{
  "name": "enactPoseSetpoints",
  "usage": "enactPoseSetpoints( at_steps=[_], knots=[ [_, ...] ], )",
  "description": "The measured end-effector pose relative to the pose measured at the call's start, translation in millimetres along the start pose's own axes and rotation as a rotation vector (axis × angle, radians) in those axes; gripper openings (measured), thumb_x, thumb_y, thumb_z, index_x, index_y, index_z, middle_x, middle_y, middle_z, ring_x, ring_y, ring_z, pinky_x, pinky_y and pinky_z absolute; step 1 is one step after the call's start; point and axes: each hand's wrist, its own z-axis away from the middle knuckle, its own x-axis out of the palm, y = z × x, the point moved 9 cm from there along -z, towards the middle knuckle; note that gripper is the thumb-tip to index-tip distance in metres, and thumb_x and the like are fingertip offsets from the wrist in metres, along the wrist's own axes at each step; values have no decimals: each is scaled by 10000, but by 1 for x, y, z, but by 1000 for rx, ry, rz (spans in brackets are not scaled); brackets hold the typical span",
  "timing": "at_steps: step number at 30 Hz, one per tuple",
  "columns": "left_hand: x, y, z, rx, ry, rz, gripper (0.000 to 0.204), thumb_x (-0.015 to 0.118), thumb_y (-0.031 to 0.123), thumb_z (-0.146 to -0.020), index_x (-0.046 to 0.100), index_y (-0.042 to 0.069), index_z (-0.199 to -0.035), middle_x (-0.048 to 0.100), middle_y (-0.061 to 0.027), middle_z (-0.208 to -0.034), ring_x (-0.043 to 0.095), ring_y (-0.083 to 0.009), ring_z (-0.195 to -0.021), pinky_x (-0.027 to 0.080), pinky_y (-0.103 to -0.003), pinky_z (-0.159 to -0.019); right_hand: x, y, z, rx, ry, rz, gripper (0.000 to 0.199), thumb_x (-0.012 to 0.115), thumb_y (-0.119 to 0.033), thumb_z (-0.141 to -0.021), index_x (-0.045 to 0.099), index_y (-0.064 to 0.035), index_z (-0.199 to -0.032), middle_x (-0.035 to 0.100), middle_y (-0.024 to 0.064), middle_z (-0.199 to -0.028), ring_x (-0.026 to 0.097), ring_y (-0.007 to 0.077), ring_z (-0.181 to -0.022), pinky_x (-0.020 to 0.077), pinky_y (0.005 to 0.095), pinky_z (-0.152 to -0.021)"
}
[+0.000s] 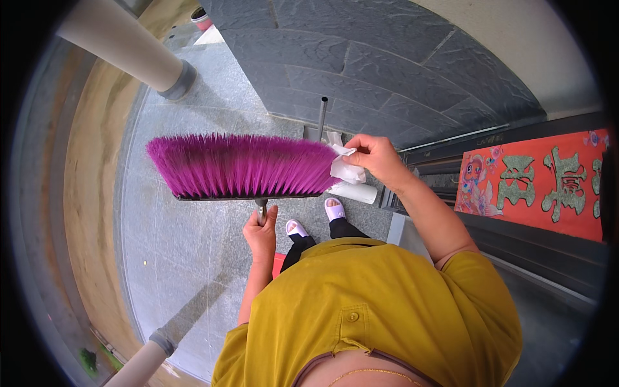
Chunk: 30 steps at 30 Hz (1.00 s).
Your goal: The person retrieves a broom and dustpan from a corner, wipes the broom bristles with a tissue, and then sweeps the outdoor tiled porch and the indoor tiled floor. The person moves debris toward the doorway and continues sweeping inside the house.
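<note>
A broom (238, 164) with purple bristles is held up in front of me, its bristles turned upward and its head lying across the view. My left hand (260, 233) is closed around the grey handle just below the head. At the right end of the bristles, my right hand (373, 155) pinches a crumpled white tissue (348, 169), which touches the bristle tips there. The rest of the handle is hidden below my left hand.
A metal tube (323, 116) stands upright by the grey tiled wall (387, 58). A white roll (356, 192) lies near my slippers (334, 208). Pillars (142, 51) rise at the left. A red banner (529, 184) hangs at the right, and a bucket (201, 19) sits far back.
</note>
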Motion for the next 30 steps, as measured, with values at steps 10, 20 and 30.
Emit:
enactPoseSetpoints(
  at_steps=[10, 20, 30],
  knots=[
    [0, -20, -3, -1, -10, -37, 424, 695, 244, -782, 401, 25, -570, 282, 39, -534, 251, -82, -538, 246, -268, -452, -29, -47, -18, 81, 266, -298, 162, 648, -94, -790, 614, -16, -928, 619, 34, -835, 572, 96, -776, 446, 226, -706],
    [-15, -32, -1, 6, 70, -79, 381, 694, 259, -781, 454, 15, -613, 293, 22, -523, 263, -84, -535, 276, -260, -453, -138, -45, -3, -185, 634, -662, 216, 601, -118, -834, 577, -30, -1029, 619, 50, -923, 584, 86, -762, 443, 186, -546],
    [-5, -26, -8, -16, 43, -24, 370, 699, 254, -777, 473, 9, -616, 310, 32, -526, 280, -71, -540, 283, -258, -459, 11, 3, -6, -36, 68, 155, 228, 661, -92, -766, 628, -2, -973, 613, 26, -848, 552, 99, -749, 444, 243, -676]
  ],
)
